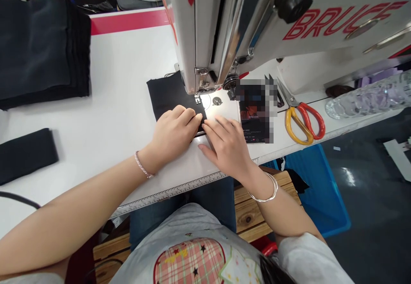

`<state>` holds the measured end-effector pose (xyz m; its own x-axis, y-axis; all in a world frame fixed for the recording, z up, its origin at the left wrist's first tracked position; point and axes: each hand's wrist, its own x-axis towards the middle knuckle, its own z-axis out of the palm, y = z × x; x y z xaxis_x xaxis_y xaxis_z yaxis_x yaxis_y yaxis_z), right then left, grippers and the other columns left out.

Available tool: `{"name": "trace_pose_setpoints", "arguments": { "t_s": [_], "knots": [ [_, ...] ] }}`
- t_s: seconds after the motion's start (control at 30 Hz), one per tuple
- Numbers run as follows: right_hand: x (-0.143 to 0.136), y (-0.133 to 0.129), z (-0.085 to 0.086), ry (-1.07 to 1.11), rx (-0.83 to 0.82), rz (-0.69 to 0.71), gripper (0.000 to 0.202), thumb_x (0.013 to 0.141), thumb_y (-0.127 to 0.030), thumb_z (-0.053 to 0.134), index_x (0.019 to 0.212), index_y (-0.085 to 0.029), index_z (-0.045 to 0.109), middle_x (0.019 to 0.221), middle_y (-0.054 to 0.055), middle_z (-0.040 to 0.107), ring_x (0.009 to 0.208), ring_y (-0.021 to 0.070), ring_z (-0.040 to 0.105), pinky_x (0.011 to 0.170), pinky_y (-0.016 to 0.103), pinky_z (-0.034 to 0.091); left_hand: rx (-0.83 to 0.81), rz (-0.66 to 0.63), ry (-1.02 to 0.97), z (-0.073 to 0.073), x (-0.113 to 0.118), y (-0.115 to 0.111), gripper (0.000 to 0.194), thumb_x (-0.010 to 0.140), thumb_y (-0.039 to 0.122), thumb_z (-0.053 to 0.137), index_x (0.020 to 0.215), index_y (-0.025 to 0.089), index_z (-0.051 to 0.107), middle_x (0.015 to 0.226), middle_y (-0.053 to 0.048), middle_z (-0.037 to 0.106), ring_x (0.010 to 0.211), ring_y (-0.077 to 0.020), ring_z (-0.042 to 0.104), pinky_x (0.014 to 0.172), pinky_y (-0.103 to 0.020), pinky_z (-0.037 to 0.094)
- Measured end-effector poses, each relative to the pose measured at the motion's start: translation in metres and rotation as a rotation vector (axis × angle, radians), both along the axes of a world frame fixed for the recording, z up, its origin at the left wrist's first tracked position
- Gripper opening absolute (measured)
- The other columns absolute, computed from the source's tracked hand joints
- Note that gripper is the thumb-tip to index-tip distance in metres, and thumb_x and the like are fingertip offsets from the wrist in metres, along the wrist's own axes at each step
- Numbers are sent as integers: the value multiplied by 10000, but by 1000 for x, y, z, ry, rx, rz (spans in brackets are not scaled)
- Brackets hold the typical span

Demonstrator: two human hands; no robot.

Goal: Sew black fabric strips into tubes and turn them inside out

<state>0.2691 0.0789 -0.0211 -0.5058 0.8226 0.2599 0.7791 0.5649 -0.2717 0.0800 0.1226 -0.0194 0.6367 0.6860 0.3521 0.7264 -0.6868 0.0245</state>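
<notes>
A piece of black fabric (167, 93) lies under the presser foot (197, 99) of a white sewing machine (324, 14). My left hand (176, 132) rests on the fabric's near part, its fingers curled and pinching the right edge close to the foot. Beside it, my right hand (226, 144) lies with fingers stretched out over the machine's bed, the fingertips touching the fabric's near right corner. The needle itself is too small to make out.
Folded black fabric is stacked (41, 52) at the far left, with a black strip (28, 153) nearer. Right of my hands are a phone (255, 123), scissors (303, 121) and a clear bottle (369, 95). A blue bin (324, 194) stands below the table's edge.
</notes>
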Motion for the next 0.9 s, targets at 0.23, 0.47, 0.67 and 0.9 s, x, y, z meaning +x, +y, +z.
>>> {"name": "trace_pose_setpoints", "arguments": {
  "t_s": [0.23,0.47,0.67,0.9],
  "knots": [
    [2,-1,-3,114,-31,-43,401,971,-364,458,1279,-124,553,1295,146,600,1274,295,472,1066,464,363,-18,-110,-67,-1,-6,-5,215,961,207,459,1073,169,639,879,-76,653,855,-205,566,683,-358,459],
    [3,-3,-3,158,20,-103,377,960,-313,467,1245,-83,557,1210,175,604,1185,293,518,1022,454,428,-43,-126,-179,-2,-3,-8,197,944,203,500,1065,152,648,895,-81,647,869,-201,567,730,-361,521],
    [1,-4,-4,107,60,-120,367,966,-297,454,1252,-97,566,1241,188,573,1165,296,524,988,458,450,-37,-105,-242,0,1,-13,174,944,169,500,1049,150,638,929,-72,639,879,-182,556,797,-338,538],
    [1,-5,-6,9,104,-83,358,972,-264,443,1244,-100,609,1275,180,587,1217,319,493,1010,479,444,-5,-152,-232,-4,-2,-12,157,933,139,512,1034,116,629,935,-89,642,890,-192,544,782,-345,543]
  ]
}}
